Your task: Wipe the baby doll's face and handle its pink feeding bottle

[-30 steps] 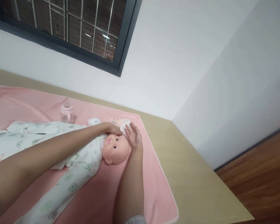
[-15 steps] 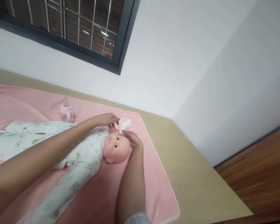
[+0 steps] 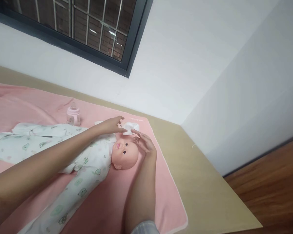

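A baby doll (image 3: pixel 125 156) in white printed clothes lies on its back on a pink blanket (image 3: pixel 102 201), its head toward the right. Just beyond the head is a small white packet (image 3: pixel 131 127), perhaps tissues or wipes. My left hand (image 3: pixel 114 124) reaches across the doll's chest to the packet's left side, thumb and fingers apart. On the other side, my right hand (image 3: pixel 144 142) curves around the top of the doll's head, its fingers stretched toward the packet. The fingertips of both hands are at the packet's near edge; whether they touch it I cannot tell.
A pink baby bottle (image 3: pixel 73 114) stands on the blanket near the doll's side. The blanket lies on a pale wooden surface (image 3: pixel 183 169) against a white wall. Above is a dark-framed window (image 3: pixel 133 42) with bars. Brown wood panelling (image 3: pixel 275 182) is at the right.
My left hand's fingers have spread apart. My right hand has shifted slightly right, its fingers extended more. The packet's near white part lies flatter, and the view has shifted a little.
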Action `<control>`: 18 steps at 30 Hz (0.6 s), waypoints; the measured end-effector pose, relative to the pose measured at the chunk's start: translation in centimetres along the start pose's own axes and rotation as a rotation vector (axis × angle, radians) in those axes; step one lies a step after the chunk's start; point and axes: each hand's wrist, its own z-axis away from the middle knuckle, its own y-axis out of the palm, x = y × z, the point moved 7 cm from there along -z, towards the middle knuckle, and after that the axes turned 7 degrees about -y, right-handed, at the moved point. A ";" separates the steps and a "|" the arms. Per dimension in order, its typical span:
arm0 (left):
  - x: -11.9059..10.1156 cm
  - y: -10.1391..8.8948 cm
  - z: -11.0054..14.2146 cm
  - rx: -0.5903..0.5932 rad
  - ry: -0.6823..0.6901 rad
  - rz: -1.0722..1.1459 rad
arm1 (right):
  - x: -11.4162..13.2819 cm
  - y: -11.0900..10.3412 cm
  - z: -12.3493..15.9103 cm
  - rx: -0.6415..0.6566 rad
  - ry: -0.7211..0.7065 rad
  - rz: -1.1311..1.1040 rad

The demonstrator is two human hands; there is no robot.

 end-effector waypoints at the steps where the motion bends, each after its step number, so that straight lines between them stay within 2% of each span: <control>1: -0.3 0.1 0.0 -0.006 0.014 0.008 | 0.6 0.4 0.1 0.025 -0.023 0.008; 5: -2.1 0.0 0.3 -0.065 0.084 0.040 | 2.7 2.0 0.3 0.093 -0.048 0.070; 8: -3.1 -0.8 0.8 -0.127 0.132 0.059 | 3.1 2.5 0.4 0.126 -0.025 0.102; 11: -3.7 -1.7 1.8 -0.140 0.182 0.077 | 2.6 1.5 0.4 0.031 -0.098 0.035; 13: -3.7 -1.8 2.7 -0.080 0.212 0.081 | 1.6 0.4 0.2 -0.069 -0.160 -0.063; 15: -3.3 -1.6 3.6 0.020 0.228 0.081 | 0.0 -0.4 -0.1 -0.138 -0.158 -0.143; 18: -2.2 -1.2 4.8 0.132 0.222 0.081 | -2.2 -0.5 -0.9 -0.147 -0.092 -0.190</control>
